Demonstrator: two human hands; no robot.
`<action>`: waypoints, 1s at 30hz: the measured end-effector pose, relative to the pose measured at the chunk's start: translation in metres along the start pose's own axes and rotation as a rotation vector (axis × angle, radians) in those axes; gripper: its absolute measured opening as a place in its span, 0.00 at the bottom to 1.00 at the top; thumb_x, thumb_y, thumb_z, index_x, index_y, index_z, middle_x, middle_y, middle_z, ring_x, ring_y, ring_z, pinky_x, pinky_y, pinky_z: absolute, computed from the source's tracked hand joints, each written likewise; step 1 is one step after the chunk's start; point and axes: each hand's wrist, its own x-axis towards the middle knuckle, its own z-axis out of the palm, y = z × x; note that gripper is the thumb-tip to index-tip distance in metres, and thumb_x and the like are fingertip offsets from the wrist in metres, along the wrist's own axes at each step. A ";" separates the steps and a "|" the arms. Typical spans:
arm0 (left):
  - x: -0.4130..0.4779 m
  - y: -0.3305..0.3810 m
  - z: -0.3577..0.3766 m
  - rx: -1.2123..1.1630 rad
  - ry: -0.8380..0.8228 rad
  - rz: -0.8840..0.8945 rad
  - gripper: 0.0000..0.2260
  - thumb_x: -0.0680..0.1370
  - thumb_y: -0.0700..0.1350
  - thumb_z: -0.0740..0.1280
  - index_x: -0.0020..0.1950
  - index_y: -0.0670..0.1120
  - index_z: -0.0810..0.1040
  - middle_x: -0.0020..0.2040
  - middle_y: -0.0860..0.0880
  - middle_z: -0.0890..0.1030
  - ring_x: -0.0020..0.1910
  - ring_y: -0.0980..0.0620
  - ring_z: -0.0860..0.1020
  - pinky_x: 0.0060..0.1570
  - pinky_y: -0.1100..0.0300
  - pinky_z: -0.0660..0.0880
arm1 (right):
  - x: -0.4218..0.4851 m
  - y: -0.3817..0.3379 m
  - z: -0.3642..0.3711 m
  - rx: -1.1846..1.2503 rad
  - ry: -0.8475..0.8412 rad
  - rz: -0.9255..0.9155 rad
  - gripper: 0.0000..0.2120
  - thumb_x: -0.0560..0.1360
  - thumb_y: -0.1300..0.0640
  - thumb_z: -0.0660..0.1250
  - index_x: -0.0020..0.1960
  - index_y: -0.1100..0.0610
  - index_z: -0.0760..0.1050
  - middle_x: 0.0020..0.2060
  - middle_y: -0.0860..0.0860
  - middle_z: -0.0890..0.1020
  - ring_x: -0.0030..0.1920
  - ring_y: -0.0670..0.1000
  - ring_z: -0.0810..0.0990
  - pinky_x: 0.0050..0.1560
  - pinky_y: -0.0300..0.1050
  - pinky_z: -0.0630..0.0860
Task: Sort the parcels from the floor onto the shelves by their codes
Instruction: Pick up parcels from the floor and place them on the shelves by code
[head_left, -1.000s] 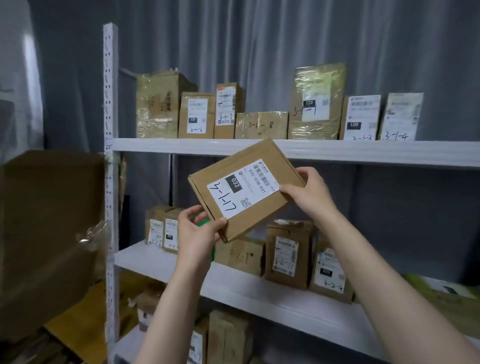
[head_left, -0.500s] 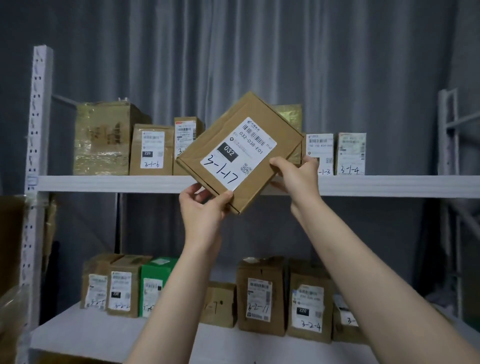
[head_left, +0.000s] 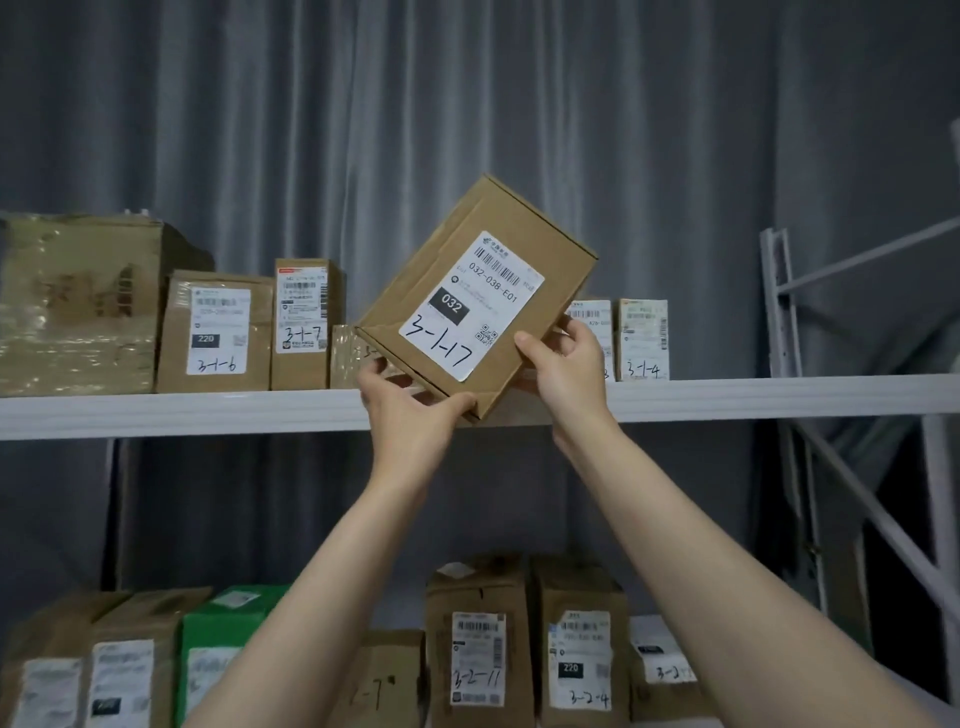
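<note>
I hold a flat brown parcel tilted in front of the upper white shelf; its white label reads 032 and a handwritten 3-1-17. My left hand grips its lower left corner from below. My right hand grips its lower right edge. The parcel's bottom corner hangs level with the shelf's front edge. It hides part of the row behind it. Parcels marked 3-1-6, 3-1-7 and 3-1-4 stand on that shelf.
A large taped box fills the upper shelf's left end; its right end is bare. The lower shelf holds brown parcels 3-2-11 and 3-2-4 and a green box. A grey rack frame stands at right, a curtain behind.
The parcel has gone up and to the right, and turned so its label stands more upright. Both hands rose with it to the upper shelf's edge; the view has tilted upward.
</note>
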 end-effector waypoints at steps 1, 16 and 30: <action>0.007 -0.002 0.000 0.013 -0.010 0.017 0.46 0.66 0.36 0.79 0.75 0.44 0.53 0.69 0.46 0.68 0.62 0.53 0.74 0.57 0.64 0.71 | 0.005 -0.002 -0.001 -0.027 0.015 -0.028 0.30 0.69 0.57 0.73 0.69 0.60 0.68 0.60 0.53 0.81 0.58 0.53 0.82 0.59 0.59 0.79; 0.043 0.005 0.046 0.487 -0.137 0.356 0.56 0.64 0.54 0.79 0.78 0.39 0.47 0.75 0.42 0.60 0.75 0.42 0.56 0.73 0.52 0.55 | 0.033 -0.028 -0.025 -0.382 0.212 -0.278 0.27 0.73 0.62 0.72 0.70 0.56 0.69 0.54 0.45 0.77 0.52 0.49 0.81 0.59 0.54 0.79; 0.044 0.022 0.129 0.311 -0.481 0.205 0.49 0.60 0.53 0.80 0.74 0.44 0.58 0.68 0.46 0.69 0.68 0.46 0.69 0.68 0.47 0.69 | 0.071 -0.058 -0.118 -0.490 0.385 -0.312 0.24 0.74 0.67 0.68 0.68 0.57 0.70 0.57 0.49 0.77 0.57 0.46 0.76 0.62 0.44 0.75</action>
